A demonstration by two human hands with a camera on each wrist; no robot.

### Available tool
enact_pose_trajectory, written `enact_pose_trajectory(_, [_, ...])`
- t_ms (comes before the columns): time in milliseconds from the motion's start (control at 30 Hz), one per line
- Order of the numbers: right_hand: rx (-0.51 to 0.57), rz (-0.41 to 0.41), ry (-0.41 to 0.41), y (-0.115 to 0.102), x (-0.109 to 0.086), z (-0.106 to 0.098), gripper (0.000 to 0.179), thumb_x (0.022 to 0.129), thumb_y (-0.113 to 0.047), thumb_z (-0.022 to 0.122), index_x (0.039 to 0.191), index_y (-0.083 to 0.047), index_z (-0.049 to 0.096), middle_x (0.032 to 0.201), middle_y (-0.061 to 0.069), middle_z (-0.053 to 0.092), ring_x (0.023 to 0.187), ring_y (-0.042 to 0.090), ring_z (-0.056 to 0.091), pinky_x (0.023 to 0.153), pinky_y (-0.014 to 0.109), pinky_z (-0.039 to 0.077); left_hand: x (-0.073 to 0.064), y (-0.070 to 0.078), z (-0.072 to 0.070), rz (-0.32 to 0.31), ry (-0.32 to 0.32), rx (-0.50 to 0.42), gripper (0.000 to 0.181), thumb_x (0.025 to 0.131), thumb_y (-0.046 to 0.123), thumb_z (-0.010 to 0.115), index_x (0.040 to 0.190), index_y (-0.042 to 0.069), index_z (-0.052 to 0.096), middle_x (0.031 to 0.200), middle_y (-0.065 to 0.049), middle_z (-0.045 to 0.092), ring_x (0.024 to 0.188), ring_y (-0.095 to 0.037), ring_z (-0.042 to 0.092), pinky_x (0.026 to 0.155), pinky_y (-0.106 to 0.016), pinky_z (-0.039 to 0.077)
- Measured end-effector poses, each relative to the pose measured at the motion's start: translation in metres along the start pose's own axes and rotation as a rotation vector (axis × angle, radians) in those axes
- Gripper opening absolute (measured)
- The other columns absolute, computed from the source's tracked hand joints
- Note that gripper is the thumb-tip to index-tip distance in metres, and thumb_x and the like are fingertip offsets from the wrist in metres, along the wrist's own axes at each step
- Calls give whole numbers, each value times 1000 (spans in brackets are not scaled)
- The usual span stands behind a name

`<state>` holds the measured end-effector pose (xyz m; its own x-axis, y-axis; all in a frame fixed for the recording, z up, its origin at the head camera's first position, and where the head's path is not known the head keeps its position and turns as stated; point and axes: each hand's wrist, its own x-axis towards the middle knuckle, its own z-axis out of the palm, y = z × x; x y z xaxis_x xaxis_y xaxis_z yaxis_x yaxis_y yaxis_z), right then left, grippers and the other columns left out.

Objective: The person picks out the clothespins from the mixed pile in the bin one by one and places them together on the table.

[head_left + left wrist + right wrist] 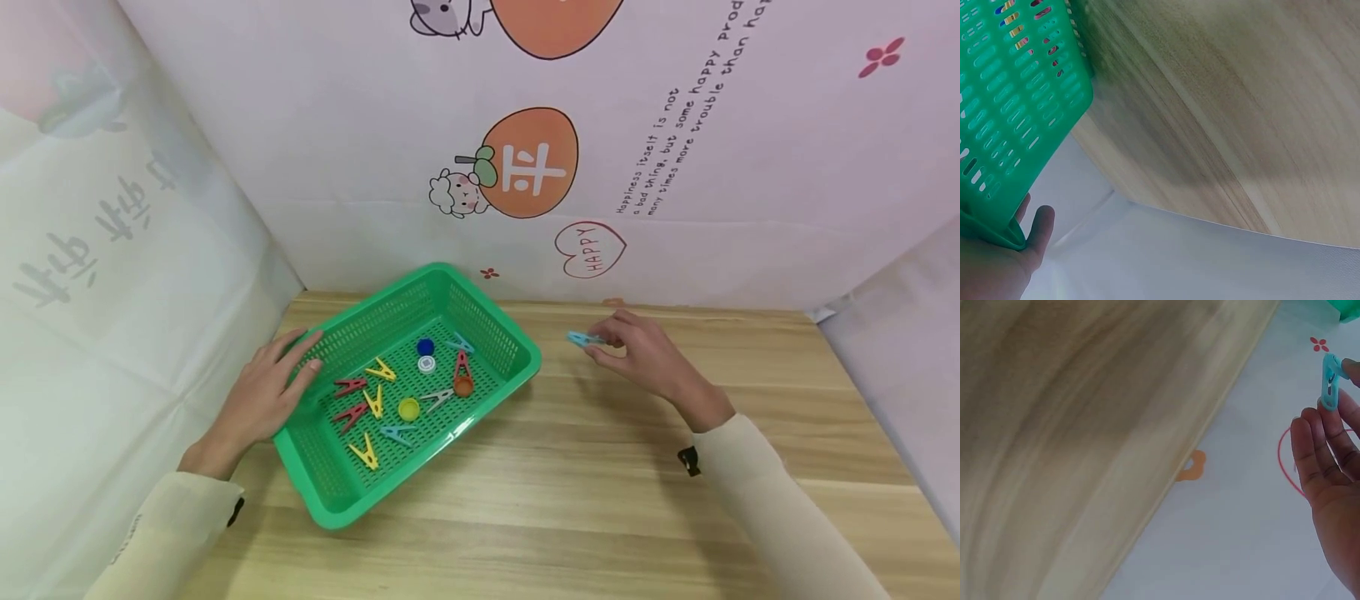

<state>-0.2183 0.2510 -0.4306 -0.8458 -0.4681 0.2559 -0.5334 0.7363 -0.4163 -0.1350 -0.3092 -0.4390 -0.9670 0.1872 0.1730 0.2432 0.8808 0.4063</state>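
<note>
My left hand (258, 392) rests on the left corner of a green basket (341, 514), its fingers fairly straight along the rim. In the left wrist view, the hand (997, 269) lies against the basket rim (1007, 231). To the right of the basket, my right hand (633, 346) pinches a light-blue clothespin (581, 338) by one end, above the table. The right wrist view shows this clothespin (1329, 384) between thumb and fingertips, with the other fingers extended. Inside the basket lie several clothespins, among them a red one (461, 367) and a yellow one (365, 452).
Bottle caps also lie in the basket: blue (426, 347), white (427, 364), yellow (408, 409) and orange (463, 387). The wooden table (525, 500) meets a printed wall covering (360, 167) at the back. A pale covering (112, 250) stands at the left.
</note>
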Motion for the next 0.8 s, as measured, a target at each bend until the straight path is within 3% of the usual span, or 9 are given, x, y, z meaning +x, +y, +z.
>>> enact_pose_trajectory(67, [1, 18, 1, 2, -1, 2, 22, 100, -20, 81, 114, -4, 79, 105, 13, 73, 91, 30, 70, 79, 44, 59, 0, 0, 0, -1, 3, -1, 55, 118, 38, 44, 166, 11, 46, 169, -26, 39, 149, -57, 40, 113, -79, 36])
enact_pose_trajectory(333, [6, 92, 5, 7, -6, 9, 22, 101, -21, 79, 115, -4, 79, 103, 12, 71, 93, 32, 69, 79, 42, 56, 0, 0, -1, -7, -8, -2, 56, 119, 39, 43, 167, 12, 44, 170, -26, 38, 150, -57, 39, 113, -80, 35])
enact_pose_trajectory(800, [-18, 146, 104, 14, -12, 16, 22, 101, -19, 79, 109, 0, 79, 100, 15, 70, 89, 28, 64, 78, 40, 54, 0, 0, 0, -3, -5, -2, 56, 119, 39, 44, 167, 12, 44, 170, -26, 39, 150, -57, 40, 113, -79, 35])
